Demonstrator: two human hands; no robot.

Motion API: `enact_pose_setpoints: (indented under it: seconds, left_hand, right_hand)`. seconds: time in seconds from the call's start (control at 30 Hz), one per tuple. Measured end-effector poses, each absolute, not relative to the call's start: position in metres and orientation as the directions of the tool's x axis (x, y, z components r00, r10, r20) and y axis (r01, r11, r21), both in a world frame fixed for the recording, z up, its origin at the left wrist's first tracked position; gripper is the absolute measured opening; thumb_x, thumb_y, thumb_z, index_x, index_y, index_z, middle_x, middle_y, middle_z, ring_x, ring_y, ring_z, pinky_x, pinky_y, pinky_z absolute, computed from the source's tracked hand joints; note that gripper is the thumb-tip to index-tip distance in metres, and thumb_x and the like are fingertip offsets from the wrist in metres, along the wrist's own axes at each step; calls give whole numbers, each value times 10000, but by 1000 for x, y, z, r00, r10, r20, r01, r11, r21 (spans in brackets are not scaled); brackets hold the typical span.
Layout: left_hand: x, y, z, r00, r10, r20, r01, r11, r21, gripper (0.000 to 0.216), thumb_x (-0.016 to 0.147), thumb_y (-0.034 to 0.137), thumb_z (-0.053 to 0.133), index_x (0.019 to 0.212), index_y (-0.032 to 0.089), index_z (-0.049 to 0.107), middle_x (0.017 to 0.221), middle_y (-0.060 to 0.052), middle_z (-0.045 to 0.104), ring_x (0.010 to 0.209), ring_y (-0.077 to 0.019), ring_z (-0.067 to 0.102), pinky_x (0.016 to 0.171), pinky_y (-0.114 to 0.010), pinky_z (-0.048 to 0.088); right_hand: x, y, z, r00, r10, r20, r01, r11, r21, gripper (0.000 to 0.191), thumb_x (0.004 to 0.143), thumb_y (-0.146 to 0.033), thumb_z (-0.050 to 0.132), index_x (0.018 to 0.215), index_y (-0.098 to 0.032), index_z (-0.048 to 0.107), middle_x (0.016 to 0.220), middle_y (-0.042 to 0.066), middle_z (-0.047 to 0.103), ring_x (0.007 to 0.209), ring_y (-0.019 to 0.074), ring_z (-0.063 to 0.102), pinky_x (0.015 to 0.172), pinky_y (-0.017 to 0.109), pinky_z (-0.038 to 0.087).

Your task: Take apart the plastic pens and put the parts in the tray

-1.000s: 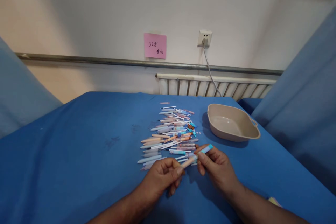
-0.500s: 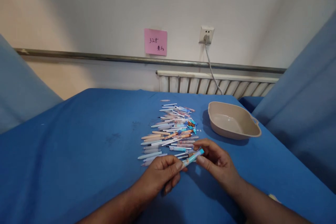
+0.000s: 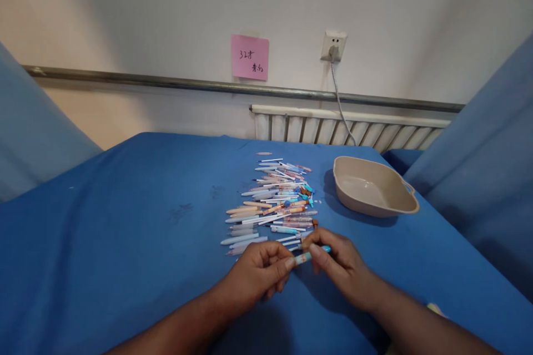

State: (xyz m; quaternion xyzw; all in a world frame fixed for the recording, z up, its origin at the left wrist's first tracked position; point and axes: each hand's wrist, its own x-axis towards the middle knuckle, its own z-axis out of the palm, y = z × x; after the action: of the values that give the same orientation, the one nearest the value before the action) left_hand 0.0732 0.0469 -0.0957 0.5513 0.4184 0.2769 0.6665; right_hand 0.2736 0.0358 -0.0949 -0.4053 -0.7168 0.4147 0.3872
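Between both hands is a light-blue pen barrel (image 3: 303, 258) with a small printed pattern. My left hand (image 3: 266, 269) pinches its left end between thumb and fingers. Near the other end, my right hand (image 3: 339, 260) grips it, and a bright blue tip (image 3: 326, 248) pokes out past the fingers. Just beyond the hands lies a long spread of pen parts (image 3: 250, 213): pale barrels on the left, white refills in the middle, printed barrels and small coloured pieces on the right. My hands cover the nearest parts of this spread.
A beige plastic basin (image 3: 375, 188) stands at the right on the blue cloth (image 3: 125, 233). Behind are a metal rail (image 3: 187, 83), a radiator (image 3: 325, 125) and a plugged-in socket (image 3: 333, 46). A pink note (image 3: 250, 57) sticks to the wall. Blue curtains (image 3: 487, 138) hang at both sides.
My right hand has closed around the right part of the barrel, which was only at its fingertips before. The barrel now lies flatter. The view has shifted slightly.
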Motion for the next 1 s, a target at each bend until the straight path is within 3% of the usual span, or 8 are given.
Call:
enact_pose_setpoints:
  seconds: [0.1,0.2,0.37,0.53,0.6,0.73,0.87,1.0]
  left_hand:
    - [72,47,-97,502,828,-249,59,254,965,372,740,502,673,729,140,586,447,78,497,338,-37,346,364,-163,236]
    - [73,47,-97,521,815,-255,44,272,961,381,737,509,675,732,139,586,447,77,501,336,-37,346,365,-165,234]
    - [74,47,-97,529,810,-252,65,257,964,384,728,510,683,721,138,585,433,75,506,324,-36,339,358,-167,230]
    - [73,47,-97,496,831,-254,37,272,962,372,754,502,665,711,144,575,433,75,496,330,-39,335,364,-169,223]
    - [73,47,-98,496,830,-256,24,281,959,372,751,502,670,715,143,578,433,76,491,335,-39,332,368,-168,228]
    - [75,46,-100,508,819,-266,56,277,959,369,744,498,675,715,141,586,451,62,525,333,-40,351,367,-169,225]
    - [75,45,-98,508,820,-265,39,285,958,343,761,474,666,718,144,583,439,69,509,335,-39,336,372,-168,216]
    - [74,46,-96,498,830,-251,11,284,959,348,756,478,671,717,144,580,425,81,479,337,-39,321,376,-167,229]
  right_hand:
    - [274,34,-94,-391,891,232,160,314,-936,182,900,-348,532,1006,-201,528,918,44,604,779,160,558,688,266,433]
    - [273,34,-95,-401,881,253,176,345,-922,151,913,-332,512,861,-197,551,805,21,594,743,151,554,694,264,427]
    - [273,37,-98,-379,895,237,319,366,-874,348,935,-386,463,656,-186,522,573,-26,506,557,116,476,575,246,365]
    - [273,34,-96,-409,897,167,98,225,-969,255,916,-437,487,999,-200,527,870,28,588,700,144,560,634,260,436]
    - [272,34,-96,-405,892,200,48,239,-970,202,914,-400,506,954,-203,525,916,37,573,735,146,562,671,273,451]
    - [269,34,-96,-386,878,283,77,336,-939,208,923,-328,502,765,-196,532,752,15,558,749,159,558,727,300,443]
    - [271,31,-94,-380,904,195,118,257,-959,121,929,-312,488,911,-198,526,829,18,565,709,141,550,672,278,447]
    - [273,31,-94,-390,888,245,187,337,-923,69,925,-257,484,947,-202,519,902,36,560,795,155,550,738,289,445]
